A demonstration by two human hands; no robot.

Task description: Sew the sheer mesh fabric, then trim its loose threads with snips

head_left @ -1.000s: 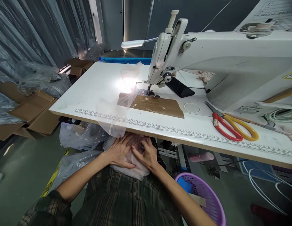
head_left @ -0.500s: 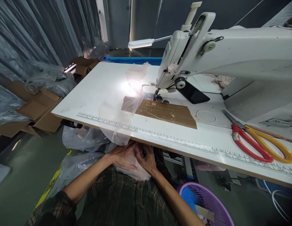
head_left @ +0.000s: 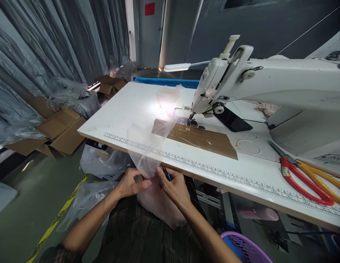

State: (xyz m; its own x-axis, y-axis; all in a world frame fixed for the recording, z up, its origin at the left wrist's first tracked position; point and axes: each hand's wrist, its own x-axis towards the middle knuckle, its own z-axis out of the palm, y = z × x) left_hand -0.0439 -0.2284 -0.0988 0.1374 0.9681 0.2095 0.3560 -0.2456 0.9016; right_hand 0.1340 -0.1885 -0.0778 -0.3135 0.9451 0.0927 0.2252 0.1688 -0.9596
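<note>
Pale sheer fabric (head_left: 146, 160) runs from beside the machine needle, over the table's front edge, and bunches in my lap. My left hand (head_left: 128, 185) is at its left side, thumb and index finger apart in a curve, fingertips against the cloth. My right hand (head_left: 175, 188) is closed around a small tool (head_left: 166, 173) with dark tips and a blue part, just under the table edge. Its thumb touches the fabric; the hand partly hides the tool, so its exact kind is unclear. The white sewing machine (head_left: 211, 82) stands above, its presser foot near the fabric.
On the white table (head_left: 115, 113) lie a brown cardboard strip (head_left: 205, 140), a black phone (head_left: 233, 119) and large red-and-yellow-handled scissors (head_left: 307, 179). A ruler scale follows the front edge. Below right is a purple basket (head_left: 246, 241). Open cardboard boxes (head_left: 59, 128) and plastic bags stand left.
The hands have moved apart. My left hand has lifted from lying flat on the fabric, and the blue tool now shows in my right. The view has shifted, with the table lower in the picture.
</note>
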